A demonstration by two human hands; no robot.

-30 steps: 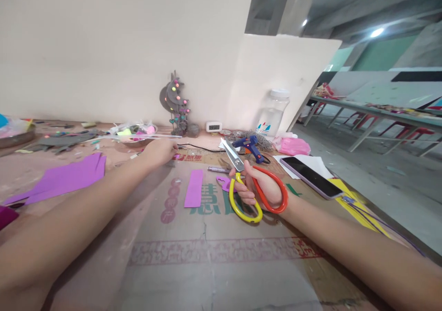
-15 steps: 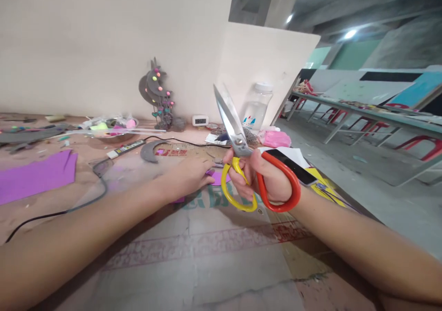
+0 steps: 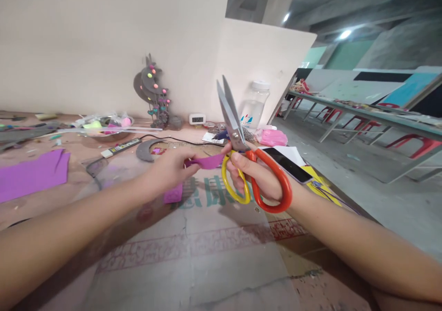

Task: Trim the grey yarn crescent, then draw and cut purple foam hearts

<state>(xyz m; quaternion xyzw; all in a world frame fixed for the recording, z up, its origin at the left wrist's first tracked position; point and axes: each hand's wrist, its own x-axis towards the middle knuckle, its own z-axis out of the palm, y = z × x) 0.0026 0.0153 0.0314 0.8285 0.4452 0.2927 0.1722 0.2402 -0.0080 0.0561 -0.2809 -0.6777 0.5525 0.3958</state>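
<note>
The left hand had its grip closed on a small purple piece, pinched between thumb and fingers. The piece was up over the surface, between the two hands. Its far end was right by the fingers of the right hand, but I cannot tell if they pinched it too. The right hand's grip was around the scissors, with their yellow and red loops. The blades pointed up and were a little apart.

The surface was covered with card that had green writing and a red pattern on it. Under the left hand lay a purple strip, and far to the left lay a big purple sheet. A gray curved shape was near a thin bar. Behind that stood a bowl of bright bits. At the back were a gray moon ornament with little colored balls, a small white clock and a clear bottle with a white lid. A pink bundle was near the bottle. On the right, a dark phone lay partly on white paper, next to a yellow sheet.

A big pale board stood behind everything. Past it, the room had a gray floor, a long table with messy things on top, red stools and a bright light up high
</note>
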